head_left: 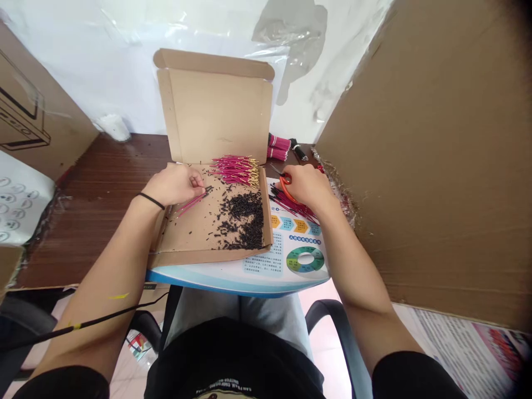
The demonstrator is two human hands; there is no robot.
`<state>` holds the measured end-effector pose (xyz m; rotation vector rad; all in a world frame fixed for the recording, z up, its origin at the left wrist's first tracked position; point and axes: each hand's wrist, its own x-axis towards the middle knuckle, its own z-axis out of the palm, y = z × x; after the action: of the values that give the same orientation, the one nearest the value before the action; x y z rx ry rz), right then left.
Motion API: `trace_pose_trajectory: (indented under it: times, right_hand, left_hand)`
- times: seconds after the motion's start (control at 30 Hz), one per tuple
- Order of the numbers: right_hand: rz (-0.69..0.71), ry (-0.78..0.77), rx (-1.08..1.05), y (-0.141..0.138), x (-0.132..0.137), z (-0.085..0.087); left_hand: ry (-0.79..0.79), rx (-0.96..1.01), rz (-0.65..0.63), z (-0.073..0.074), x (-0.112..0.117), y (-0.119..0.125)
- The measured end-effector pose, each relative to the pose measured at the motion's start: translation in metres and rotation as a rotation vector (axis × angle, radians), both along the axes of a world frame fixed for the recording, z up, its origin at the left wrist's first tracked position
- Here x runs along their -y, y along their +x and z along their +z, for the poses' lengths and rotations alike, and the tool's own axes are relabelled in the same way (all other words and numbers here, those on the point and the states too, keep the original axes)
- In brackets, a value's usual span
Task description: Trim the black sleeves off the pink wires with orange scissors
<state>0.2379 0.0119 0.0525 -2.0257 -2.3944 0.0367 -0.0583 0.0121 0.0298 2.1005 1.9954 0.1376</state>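
Note:
My left hand is closed on a small bunch of pink wires over the left side of an open cardboard box. My right hand grips orange-handled scissors just right of the box, above a loose bundle of pink wires lying on a printed board. Inside the box lie a pile of pink wires with gold tips at the back and a heap of small black cut pieces at the right.
The box's lid stands upright against the white wall. More pink and black wire bundles lie behind it. Large cardboard sheets stand at the right and a carton at the left. A brown wooden table stretches left.

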Motion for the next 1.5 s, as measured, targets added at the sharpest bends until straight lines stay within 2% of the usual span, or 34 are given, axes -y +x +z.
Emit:
trace_pose_trajectory:
  times: [0.17, 0.4, 0.57, 0.73, 0.83, 0.93, 1.0, 1.1, 1.13, 1.2, 1.3, 1.4, 1.5]
  right_hand:
    - [0.039, 0.013, -0.002, -0.007, 0.003, -0.005]
    - [0.072, 0.023, -0.021, -0.011, 0.004, -0.008]
    - [0.076, 0.016, -0.029, -0.011, 0.004, -0.009]
    - [0.085, 0.015, -0.034, -0.011, 0.003, -0.01]
    - [0.086, 0.02, -0.038, -0.01, 0.002, -0.01]
    - [0.068, 0.038, -0.06, -0.011, 0.003, -0.01]
    - [0.048, 0.127, -0.143, -0.015, 0.004, -0.012]
    - [0.111, 0.296, -0.463, -0.028, 0.01, -0.019]
    - [0.174, 0.288, -0.615, -0.034, 0.013, -0.023]
    - [0.279, 0.172, -0.911, -0.045, 0.017, -0.031]
    - [0.403, 0.01, -1.211, -0.057, 0.02, -0.043]
    - [0.405, -0.113, -1.419, -0.062, 0.019, -0.048]
    - [0.393, -0.179, -1.494, -0.063, 0.019, -0.047]
  left_hand:
    - [-0.057, -0.178, 0.053, 0.001, 0.004, 0.01]
    - [0.017, -0.164, 0.064, -0.002, 0.004, 0.014]
    - [-0.03, -0.182, 0.145, 0.002, 0.009, 0.023]
    - [-0.041, -0.224, 0.078, -0.003, 0.011, 0.026]
    - [-0.035, -0.18, 0.019, -0.005, 0.007, 0.02]
    - [0.032, 0.005, 0.022, -0.003, 0.005, 0.016]
    - [0.08, 0.283, 0.045, -0.001, 0.007, 0.019]
    - [0.04, 0.932, 0.008, -0.002, 0.014, 0.036]
    - [-0.005, 1.133, -0.035, -0.003, 0.017, 0.044]
    - [-0.034, 1.387, -0.12, -0.008, 0.022, 0.058]
    - [-0.079, 1.551, -0.176, -0.014, 0.025, 0.072]
    - [-0.083, 1.607, -0.162, -0.019, 0.025, 0.076]
    - [0.011, 1.595, -0.134, -0.022, 0.024, 0.076]
